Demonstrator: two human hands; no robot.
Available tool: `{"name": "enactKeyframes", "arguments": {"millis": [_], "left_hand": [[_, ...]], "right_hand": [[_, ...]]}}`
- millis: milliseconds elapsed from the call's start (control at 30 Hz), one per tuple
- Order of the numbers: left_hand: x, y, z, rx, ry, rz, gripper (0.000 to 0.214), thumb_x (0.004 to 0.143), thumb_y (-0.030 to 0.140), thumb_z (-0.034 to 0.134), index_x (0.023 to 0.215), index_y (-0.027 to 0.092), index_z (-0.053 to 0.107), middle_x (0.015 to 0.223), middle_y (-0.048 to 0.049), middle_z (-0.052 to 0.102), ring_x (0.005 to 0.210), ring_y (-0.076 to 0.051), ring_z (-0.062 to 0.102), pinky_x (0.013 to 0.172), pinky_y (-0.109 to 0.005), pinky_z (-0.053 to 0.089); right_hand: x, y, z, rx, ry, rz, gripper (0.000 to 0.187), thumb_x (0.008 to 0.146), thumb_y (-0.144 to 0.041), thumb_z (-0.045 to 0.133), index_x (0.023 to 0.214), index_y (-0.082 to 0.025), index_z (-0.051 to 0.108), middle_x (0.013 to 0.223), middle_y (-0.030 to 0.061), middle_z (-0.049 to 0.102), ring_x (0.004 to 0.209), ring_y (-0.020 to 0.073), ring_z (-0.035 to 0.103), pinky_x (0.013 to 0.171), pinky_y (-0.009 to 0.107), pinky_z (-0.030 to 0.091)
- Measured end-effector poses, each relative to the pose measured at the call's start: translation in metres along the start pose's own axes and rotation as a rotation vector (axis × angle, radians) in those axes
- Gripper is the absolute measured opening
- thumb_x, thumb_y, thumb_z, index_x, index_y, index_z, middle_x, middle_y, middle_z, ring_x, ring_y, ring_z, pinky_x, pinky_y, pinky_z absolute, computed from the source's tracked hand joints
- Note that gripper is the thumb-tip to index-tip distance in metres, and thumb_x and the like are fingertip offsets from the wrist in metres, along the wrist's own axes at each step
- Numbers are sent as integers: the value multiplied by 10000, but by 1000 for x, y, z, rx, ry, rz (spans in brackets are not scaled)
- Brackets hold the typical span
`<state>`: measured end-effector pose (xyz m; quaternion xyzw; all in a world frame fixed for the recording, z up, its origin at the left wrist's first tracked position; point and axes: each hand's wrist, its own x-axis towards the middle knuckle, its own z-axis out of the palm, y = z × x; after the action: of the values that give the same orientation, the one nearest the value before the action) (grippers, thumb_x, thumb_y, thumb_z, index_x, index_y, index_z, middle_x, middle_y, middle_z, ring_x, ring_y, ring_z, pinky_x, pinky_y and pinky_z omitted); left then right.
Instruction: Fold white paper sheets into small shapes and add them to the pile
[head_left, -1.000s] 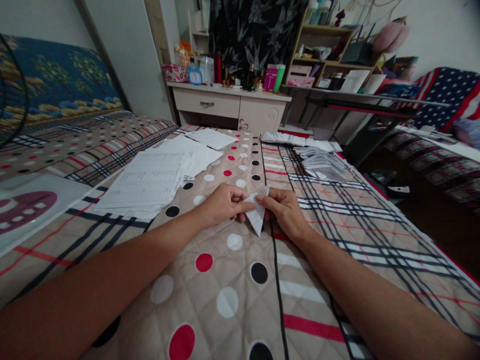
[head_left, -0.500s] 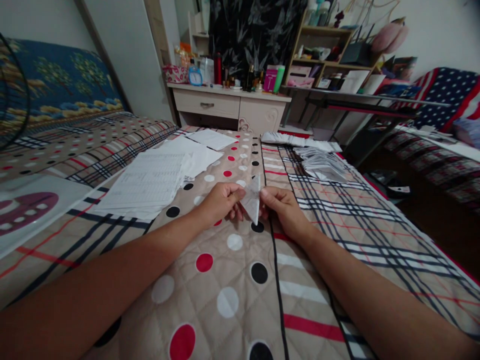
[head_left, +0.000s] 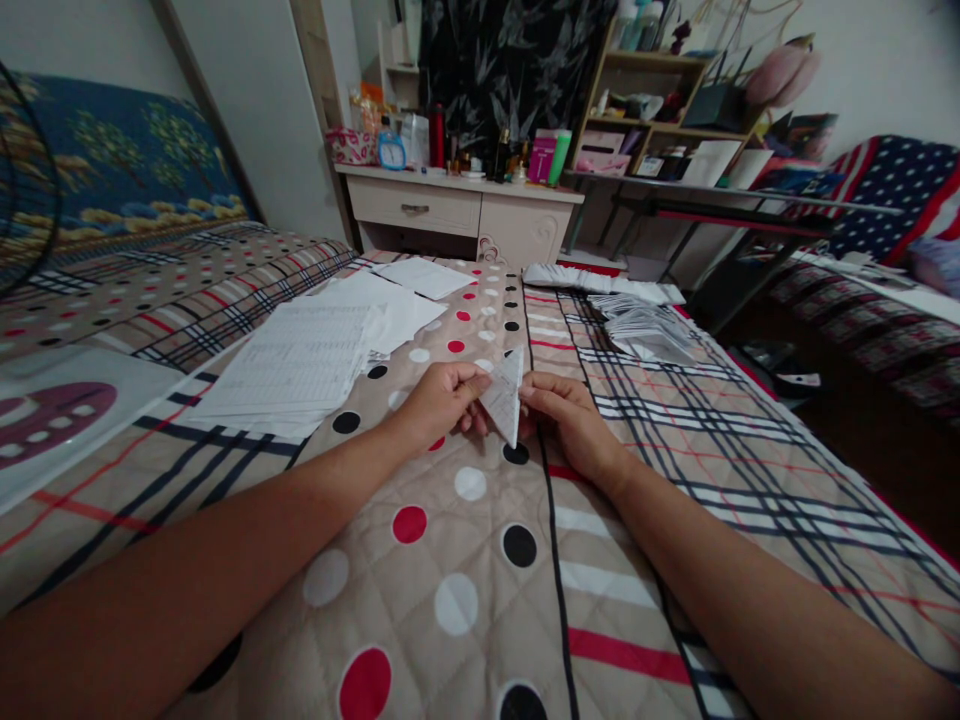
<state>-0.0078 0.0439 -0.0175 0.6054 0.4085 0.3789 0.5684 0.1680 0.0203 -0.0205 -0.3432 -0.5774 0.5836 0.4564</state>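
Observation:
A small folded piece of printed paper, roughly triangular, is held upright just above the quilted bed cover. My left hand pinches its left side with closed fingers. My right hand pinches its right side, fingers curled. Both forearms reach in from the bottom of the view. A stack of printed sheets lies to the left of my hands. A pile of folded paper pieces lies to the right, farther back.
More loose sheets lie farther up the bed. A white board with a purple print sits at the left edge. A cluttered dresser and shelf stand beyond the bed, with a dark floor gap at the right.
The folded paper has been turned from lying tilted to standing upright between my fingers. Both hands shifted slightly up the cover.

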Motion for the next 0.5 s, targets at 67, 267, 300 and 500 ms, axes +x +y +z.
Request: {"name": "enactKeyframes", "arguments": {"millis": [67,267,300,500], "left_hand": [[0,0,0,5,1,8,266,918,277,513,711,131,594,454,11,600,355,-72,518,365,-146,342],[1,-3,1,80,-16,59,236,917,277,506,762,125,599,477,-1,609,341,-70,504,353,-147,321],[1,-4,1,99,-32,61,217,920,268,492,812,120,607,486,-3,611,350,-79,518,355,-151,329],[-5,-7,4,452,61,533,510,836,44,453,1320,203,442,1073,-85,677,820,-145,687,682,-257,555]], "right_hand": [[0,0,-1,-20,-4,7,245,829,-298,584,623,-166,590,570,-7,546,518,103,474,526,231,364],[1,-2,3,-123,67,1,248,771,-352,633,613,-170,574,538,-28,516,491,92,453,500,221,356],[2,-1,4,-155,90,0,265,761,-380,648,615,-172,573,538,-30,517,485,91,446,488,221,352],[6,3,2,-375,321,-14,234,702,-355,653,593,-177,549,530,-24,522,448,84,402,422,219,287]]}}
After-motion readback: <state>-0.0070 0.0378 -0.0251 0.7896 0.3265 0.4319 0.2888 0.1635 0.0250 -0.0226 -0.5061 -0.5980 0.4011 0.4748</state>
